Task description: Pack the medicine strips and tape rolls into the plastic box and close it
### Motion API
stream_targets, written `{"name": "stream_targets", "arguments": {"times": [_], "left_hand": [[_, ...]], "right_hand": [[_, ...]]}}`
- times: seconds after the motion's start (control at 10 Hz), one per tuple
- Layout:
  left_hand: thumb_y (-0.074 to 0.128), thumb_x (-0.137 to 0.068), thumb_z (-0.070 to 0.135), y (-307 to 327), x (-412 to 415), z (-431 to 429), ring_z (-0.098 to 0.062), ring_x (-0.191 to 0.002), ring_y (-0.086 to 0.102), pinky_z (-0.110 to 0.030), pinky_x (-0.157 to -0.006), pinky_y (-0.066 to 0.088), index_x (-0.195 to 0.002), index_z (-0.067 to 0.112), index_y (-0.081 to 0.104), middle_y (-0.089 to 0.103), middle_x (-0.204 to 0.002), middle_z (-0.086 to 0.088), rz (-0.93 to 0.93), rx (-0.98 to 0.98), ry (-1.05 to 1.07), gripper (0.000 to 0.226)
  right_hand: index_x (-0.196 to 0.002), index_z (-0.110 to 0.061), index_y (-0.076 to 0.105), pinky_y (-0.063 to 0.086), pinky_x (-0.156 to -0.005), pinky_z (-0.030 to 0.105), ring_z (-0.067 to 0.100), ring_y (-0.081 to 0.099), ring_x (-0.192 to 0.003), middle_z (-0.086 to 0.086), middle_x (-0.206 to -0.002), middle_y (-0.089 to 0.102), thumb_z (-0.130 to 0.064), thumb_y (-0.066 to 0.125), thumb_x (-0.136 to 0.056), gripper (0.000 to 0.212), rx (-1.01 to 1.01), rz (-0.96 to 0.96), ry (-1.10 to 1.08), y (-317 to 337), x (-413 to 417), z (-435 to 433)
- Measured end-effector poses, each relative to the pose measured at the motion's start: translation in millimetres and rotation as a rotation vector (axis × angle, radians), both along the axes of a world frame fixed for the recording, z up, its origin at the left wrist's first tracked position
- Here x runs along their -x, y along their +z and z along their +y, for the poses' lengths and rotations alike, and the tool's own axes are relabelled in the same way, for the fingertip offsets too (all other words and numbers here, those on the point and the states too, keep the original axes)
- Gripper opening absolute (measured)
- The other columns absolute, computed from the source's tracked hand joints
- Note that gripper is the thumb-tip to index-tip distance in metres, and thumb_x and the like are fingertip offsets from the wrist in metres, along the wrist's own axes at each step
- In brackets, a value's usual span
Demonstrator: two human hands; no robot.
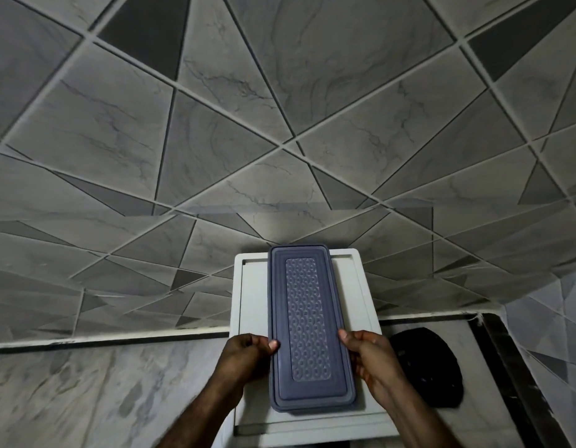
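Note:
A long blue-grey plastic box [307,321] with its patterned lid on lies lengthwise on a white tray-like board [247,286]. My left hand [247,354] grips the box's left edge near the front, thumb on the lid. My right hand [367,354] grips the right edge opposite, thumb on top. No medicine strips or tape rolls show; the lid hides the inside of the box.
The white board sits on a marbled countertop [102,392] against a grey tiled wall [280,124]. A black rounded object [432,367] lies on the counter just right of the board. A dark edge strip [506,350] borders the counter at the right.

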State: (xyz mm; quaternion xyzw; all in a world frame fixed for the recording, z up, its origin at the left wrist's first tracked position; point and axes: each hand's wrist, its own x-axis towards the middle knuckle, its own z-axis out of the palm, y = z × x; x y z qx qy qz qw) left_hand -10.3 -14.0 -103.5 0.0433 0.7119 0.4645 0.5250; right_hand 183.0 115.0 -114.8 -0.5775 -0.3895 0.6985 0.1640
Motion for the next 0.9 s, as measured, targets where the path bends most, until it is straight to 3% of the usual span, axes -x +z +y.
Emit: {"name": "stream_targets", "arguments": {"times": [0.1, 0.2, 0.3, 0.4, 0.6, 0.7, 0.8, 0.9], "left_hand": [[0.078, -0.08, 0.019, 4.5, 4.9, -7.2, -0.015, -0.055, 0.051, -0.025, -0.058, 0.048, -0.085, 0.006, 0.066, 0.058, -0.06, -0.003, -0.043, -0.038, -0.079, 0.018], [0.085, -0.072, 0.015, 9.3, 8.6, -17.1, -0.016, -0.055, 0.057, -0.023, -0.051, 0.049, -0.085, 0.007, 0.062, 0.061, -0.064, -0.005, -0.073, -0.015, -0.189, 0.028], [0.088, -0.064, 0.001, 9.4, 2.6, -28.4, -0.02, -0.046, 0.057, -0.023, -0.044, 0.047, -0.087, 0.004, 0.057, 0.06, -0.063, -0.012, -0.144, 0.037, -0.252, 0.038], [0.088, -0.062, -0.001, 2.1, -4.8, -36.9, -0.024, -0.052, 0.062, -0.029, -0.052, 0.054, -0.082, 0.002, 0.059, 0.063, -0.065, -0.014, -0.115, 0.06, -0.218, 0.036], [0.087, -0.065, -0.002, -0.3, -10.9, -39.6, -0.027, -0.052, 0.065, -0.029, -0.051, 0.054, -0.081, 0.0, 0.061, 0.064, -0.062, -0.015, -0.005, 0.068, -0.196, 0.031], [0.095, -0.053, 0.009, 5.1, -8.7, -42.3, -0.026, -0.056, 0.066, -0.032, -0.058, 0.056, -0.081, 0.001, 0.064, 0.067, -0.064, -0.015, -0.003, 0.083, -0.216, 0.043], [0.099, -0.027, 0.042, 13.6, -3.8, -43.0, -0.016, -0.061, 0.064, -0.029, -0.059, 0.053, -0.085, 0.009, 0.067, 0.072, -0.068, -0.004, 0.088, 0.097, -0.302, 0.074], [0.095, -0.047, 0.043, 23.1, -2.4, -40.4, -0.013, -0.07, 0.062, -0.025, -0.06, 0.045, -0.094, 0.015, 0.066, 0.075, -0.077, 0.0, 0.208, 0.054, -0.268, 0.062]], "right_hand": [[-0.082, -0.004, 0.068, 0.047, -0.067, 0.035, 0.03, 0.059, -0.077, 0.019, -0.085, 0.068, -0.018, 0.078, -0.078, 0.017, 0.024, 0.023, 0.03, 0.7, -4.7, 1.6], [-0.088, -0.008, 0.066, 0.042, -0.071, 0.039, 0.03, 0.055, -0.08, 0.016, -0.085, 0.066, -0.02, 0.087, -0.064, 0.034, 0.025, 0.009, 0.105, 0.9, -16.0, -4.1], [-0.098, -0.003, 0.06, 0.049, -0.07, 0.036, 0.027, 0.062, -0.077, 0.013, -0.083, 0.067, -0.007, 0.087, -0.064, 0.044, 0.079, 0.005, 0.225, -2.4, -36.6, -15.2], [-0.093, -0.005, 0.061, 0.053, -0.061, 0.03, 0.02, 0.062, -0.068, 0.009, -0.076, 0.063, -0.004, 0.089, -0.059, 0.044, 0.126, 0.045, 0.229, -4.8, -48.2, -26.7], [-0.088, -0.003, 0.062, 0.054, -0.056, 0.029, 0.02, 0.062, -0.063, 0.012, -0.071, 0.066, -0.013, 0.083, -0.053, 0.042, 0.101, 0.02, 0.14, -10.2, -46.9, -32.9], [-0.086, -0.002, 0.062, 0.052, -0.056, 0.029, 0.02, 0.06, -0.058, 0.011, -0.067, 0.066, -0.009, 0.09, -0.055, 0.042, 0.09, 0.003, 0.145, -4.8, -45.7, -34.9], [-0.092, 0.001, 0.063, 0.042, -0.048, 0.023, 0.018, 0.053, -0.052, 0.011, -0.066, 0.063, -0.028, 0.098, -0.038, 0.07, 0.013, -0.026, 0.207, 5.9, -47.1, -27.4], [-0.103, -0.001, 0.066, 0.043, -0.053, 0.025, 0.015, 0.054, -0.058, 0.008, -0.071, 0.062, -0.018, 0.085, -0.068, 0.043, -0.125, -0.009, 0.121, 29.4, -50.7, -4.8]]}}
